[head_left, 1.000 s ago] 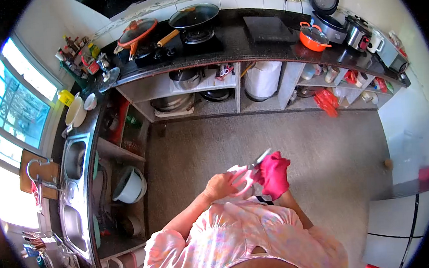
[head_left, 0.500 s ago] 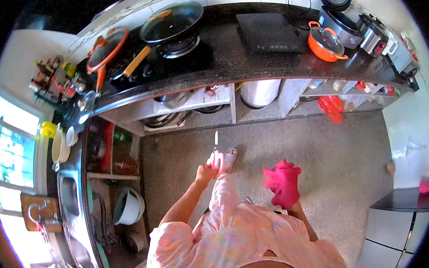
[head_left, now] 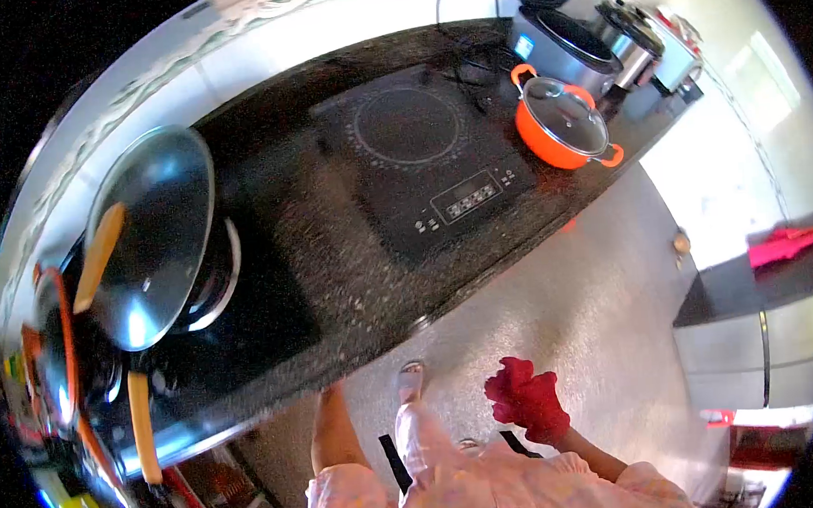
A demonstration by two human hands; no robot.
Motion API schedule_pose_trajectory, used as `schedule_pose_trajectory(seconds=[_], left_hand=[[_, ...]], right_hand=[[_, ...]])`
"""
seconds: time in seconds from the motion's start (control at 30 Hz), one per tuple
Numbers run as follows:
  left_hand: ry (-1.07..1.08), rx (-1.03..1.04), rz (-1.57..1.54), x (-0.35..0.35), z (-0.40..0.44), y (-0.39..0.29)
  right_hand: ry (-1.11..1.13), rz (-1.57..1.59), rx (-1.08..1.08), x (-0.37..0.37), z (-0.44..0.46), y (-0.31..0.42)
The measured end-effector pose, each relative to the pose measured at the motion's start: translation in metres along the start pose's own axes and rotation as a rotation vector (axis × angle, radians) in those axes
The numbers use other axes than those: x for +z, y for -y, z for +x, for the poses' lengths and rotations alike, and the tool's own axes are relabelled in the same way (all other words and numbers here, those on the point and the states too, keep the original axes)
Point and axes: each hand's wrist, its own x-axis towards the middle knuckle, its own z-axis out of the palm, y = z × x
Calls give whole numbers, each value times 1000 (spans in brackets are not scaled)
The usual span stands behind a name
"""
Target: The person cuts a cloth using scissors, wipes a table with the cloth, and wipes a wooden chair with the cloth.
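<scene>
Grey floor point(head_left: 603, 274) beneath crumpled crimson fabric point(head_left: 530, 402)

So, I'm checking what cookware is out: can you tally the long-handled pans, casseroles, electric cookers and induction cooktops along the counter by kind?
Long-handled pans: 2 (wooden-handled pan, orange-handled pan)
Orange casserole: 1
Electric cookers: 2 (open rice cooker, steel-bodied cooker)
Induction cooktop: 1
Total: 6

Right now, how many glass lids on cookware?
3: on the orange pot at right, the wooden-handled pan at left, and the orange-rimmed pan, partly hidden, at far left. Others may be hidden.
</scene>
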Motion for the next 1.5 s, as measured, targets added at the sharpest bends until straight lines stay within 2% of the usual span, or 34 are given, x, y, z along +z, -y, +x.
schedule_pose_trajectory(seconds=[0.33, 0.43, 0.5, 0.53, 0.57, 0.6, 0.73, 0.83, 0.87, 0.9, 0.93, 0.97, 1.07, 1.2, 1.23, 1.3, 1.37, 1.4, 1.47, 1.5], left_hand=[[107, 29, 221, 41, 72, 19], [112, 66, 252, 45, 75, 21], [109, 101, 267, 45, 71, 22], [110, 121, 274, 46, 68, 22], [106, 158, 275, 48, 62, 22], [105, 217, 274, 50, 54, 23], [121, 588, 232, 62, 11, 19], [308, 1157, 71, 77, -33, 7], [412, 1274, 82, 86, -46, -1], [630, 1124, 267, 80, -70, -22], [600, 1214, 433, 84, -94, -38], [635, 1320, 462, 149, -51, -10], [754, 1393, 607, 70, -138, -101], [585, 1478, 689, -8, -214, -178], [470, 1625, 663, -8, -215, -182], [350, 1535, 511, 2, -211, -185], [216, 1665, 531, 22, -205, -185], [214, 1656, 543, 13, -231, -185], [299, 1466, 574, -12, -301, -192], [296, 1459, 583, -2, -314, -184]], right_hand=[[-90, -266, -256, 17, 48, 8], [-7, -74, -118, 14, 47, 13], [-78, -142, 86, 5, 47, 51], [-92, -137, 86, 0, 49, 70], [-120, 159, 173, -5, 51, 89], [-143, 459, 255, -9, 50, 98], [-168, 449, 190, -17, 38, 88], [-209, 480, 159, -20, 24, 81], [-223, 498, 151, -21, 20, 79], [-239, 515, 143, -22, 15, 77], [-260, 537, 134, -23, 9, 74], [-279, 556, 128, -24, 3, 71], [-351, 622, 113, -26, -22, 59], [-447, 730, 91, -28, -64, 37], [-468, 762, 87, -28, -75, 29], [-513, 827, 78, -27, -101, 15], [-564, 899, 66, -26, -131, -1], [-589, 939, 63, -24, -147, -9], [-639, 1027, 61, -21, -183, -27], [-664, 1070, 58, -18, -203, -36]])
